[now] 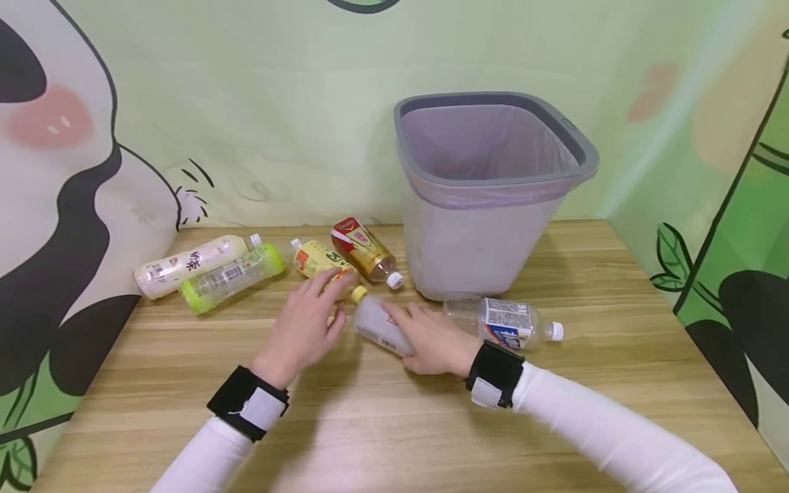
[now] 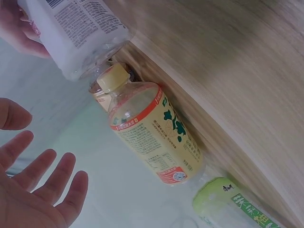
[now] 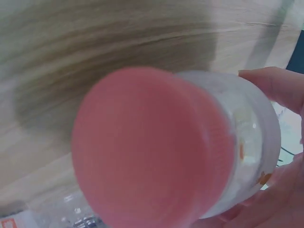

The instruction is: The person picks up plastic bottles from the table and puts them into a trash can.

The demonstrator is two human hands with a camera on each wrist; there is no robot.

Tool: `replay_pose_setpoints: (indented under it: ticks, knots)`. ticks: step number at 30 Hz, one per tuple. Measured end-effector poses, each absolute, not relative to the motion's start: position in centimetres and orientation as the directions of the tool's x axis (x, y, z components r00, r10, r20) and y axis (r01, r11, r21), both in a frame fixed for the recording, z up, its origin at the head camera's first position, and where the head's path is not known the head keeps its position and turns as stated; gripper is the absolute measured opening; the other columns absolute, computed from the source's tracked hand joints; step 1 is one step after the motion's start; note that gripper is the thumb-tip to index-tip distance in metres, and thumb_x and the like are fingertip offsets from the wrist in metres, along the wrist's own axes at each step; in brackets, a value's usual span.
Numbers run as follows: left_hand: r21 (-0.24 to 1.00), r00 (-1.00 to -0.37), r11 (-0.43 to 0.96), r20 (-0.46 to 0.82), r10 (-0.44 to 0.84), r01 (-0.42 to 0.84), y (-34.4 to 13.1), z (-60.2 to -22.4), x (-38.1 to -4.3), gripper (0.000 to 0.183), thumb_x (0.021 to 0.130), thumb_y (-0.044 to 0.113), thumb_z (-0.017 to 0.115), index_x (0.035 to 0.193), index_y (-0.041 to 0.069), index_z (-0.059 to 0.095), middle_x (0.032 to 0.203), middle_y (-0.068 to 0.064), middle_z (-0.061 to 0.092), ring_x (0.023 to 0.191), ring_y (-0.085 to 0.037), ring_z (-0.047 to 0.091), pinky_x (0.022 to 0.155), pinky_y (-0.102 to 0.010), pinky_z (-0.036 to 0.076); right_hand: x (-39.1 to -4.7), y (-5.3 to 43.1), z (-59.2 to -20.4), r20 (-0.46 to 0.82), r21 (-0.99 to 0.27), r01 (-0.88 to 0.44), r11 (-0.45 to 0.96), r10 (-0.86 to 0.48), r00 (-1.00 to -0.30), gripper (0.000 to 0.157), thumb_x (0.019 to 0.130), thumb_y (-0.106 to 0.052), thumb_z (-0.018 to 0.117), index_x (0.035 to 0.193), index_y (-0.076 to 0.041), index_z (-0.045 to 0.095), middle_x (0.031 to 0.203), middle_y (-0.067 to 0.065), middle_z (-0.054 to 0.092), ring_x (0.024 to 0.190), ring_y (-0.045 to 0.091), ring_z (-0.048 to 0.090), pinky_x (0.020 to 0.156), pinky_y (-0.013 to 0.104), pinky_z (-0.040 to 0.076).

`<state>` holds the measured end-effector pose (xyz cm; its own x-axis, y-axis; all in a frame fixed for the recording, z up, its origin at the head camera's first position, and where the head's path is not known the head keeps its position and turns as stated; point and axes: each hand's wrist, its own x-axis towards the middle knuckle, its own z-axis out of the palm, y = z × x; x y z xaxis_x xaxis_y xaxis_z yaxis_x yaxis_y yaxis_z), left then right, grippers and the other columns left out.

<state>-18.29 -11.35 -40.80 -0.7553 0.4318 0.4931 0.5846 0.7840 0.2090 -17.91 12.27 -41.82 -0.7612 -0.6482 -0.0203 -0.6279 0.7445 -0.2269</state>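
Note:
My right hand grips a white-labelled plastic bottle lying low over the table. Its pink-red cap fills much of the right wrist view, with fingers curled round the body behind. My left hand hovers at a yellow-labelled drink bottle, partly covering it in the head view. In the left wrist view, this hand's fingers are spread and loosely bent, apart from the yellow bottle. That bottle's pale yellow cap points towards the white bottle's base.
A lined grey-rimmed bin stands at the back right. A red-and-gold labelled bottle lies left of it, a clear bottle in front. At left lie a cream bottle and a green-ended clear bottle.

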Motion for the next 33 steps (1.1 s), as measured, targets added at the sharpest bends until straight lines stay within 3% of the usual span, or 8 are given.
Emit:
replay_pose_setpoints:
  ticks: [9, 15, 21, 27, 33]
  knots:
    - [0.235, -0.763, 0.782, 0.496, 0.414, 0.577, -11.7, -41.1, -18.4, 0.051, 0.083, 0.01, 0.061, 0.133, 0.012, 0.051, 0.134, -0.016, 0.049, 0.113, -0.037, 0.052, 0.088, -0.055, 0.046, -17.9, 12.4, -41.5, 0.026, -0.336, -0.617, 0.711, -0.648, -0.761, 0.1, 0.069, -0.029, 0.077, 0.151, -0.014, 0.021, 0.122, 0.015, 0.051, 0.098, 0.022, 0.054, 0.076, 0.036, 0.05]
    - [0.296, -0.769, 0.759, 0.507, 0.39, 0.58, -11.6, -41.2, -18.4, 0.049, 0.084, 0.01, 0.06, 0.132, 0.011, 0.052, 0.132, -0.014, 0.051, 0.113, -0.033, 0.053, 0.09, -0.051, 0.046, -18.4, 12.4, -41.3, 0.054, -0.412, -0.594, 0.691, -0.632, -0.773, 0.097, 0.071, -0.033, 0.075, 0.151, -0.019, 0.022, 0.12, 0.01, 0.051, 0.09, 0.017, 0.054, 0.068, 0.029, 0.05]
    - [0.377, -0.798, 0.741, 0.493, 0.347, 0.555, -11.4, -41.1, -18.1, 0.048, 0.087, 0.012, 0.058, 0.134, 0.009, 0.051, 0.134, -0.012, 0.05, 0.118, -0.029, 0.05, 0.096, -0.048, 0.044, -18.5, 12.3, -41.2, 0.069, -0.566, -0.534, 0.628, -0.61, -0.789, 0.09, 0.075, -0.035, 0.073, 0.15, -0.017, 0.026, 0.126, 0.006, 0.051, 0.094, 0.014, 0.054, 0.07, 0.027, 0.051]
    - [0.491, -0.857, 0.718, 0.415, 0.306, 0.494, -11.0, -41.0, -18.0, 0.049, 0.089, 0.015, 0.055, 0.138, 0.009, 0.046, 0.134, -0.012, 0.051, 0.112, -0.029, 0.054, 0.091, -0.048, 0.048, -18.1, 12.1, -41.0, 0.021, -0.703, -0.411, 0.58, -0.561, -0.828, 0.083, 0.079, -0.036, 0.071, 0.149, -0.021, 0.029, 0.115, 0.004, 0.056, 0.082, 0.014, 0.059, 0.05, 0.024, 0.053]
    - [0.726, -0.927, 0.576, 0.301, 0.223, 0.374, -10.4, -40.9, -18.1, 0.049, 0.097, 0.031, 0.05, 0.142, 0.013, 0.041, 0.136, -0.01, 0.05, 0.112, -0.024, 0.053, 0.086, -0.042, 0.051, -17.8, 12.1, -40.8, -0.001, -0.785, -0.328, 0.525, -0.531, -0.848, 0.078, 0.082, -0.039, 0.069, 0.148, -0.023, 0.03, 0.109, 0.005, 0.059, 0.082, 0.017, 0.06, 0.056, 0.029, 0.054]
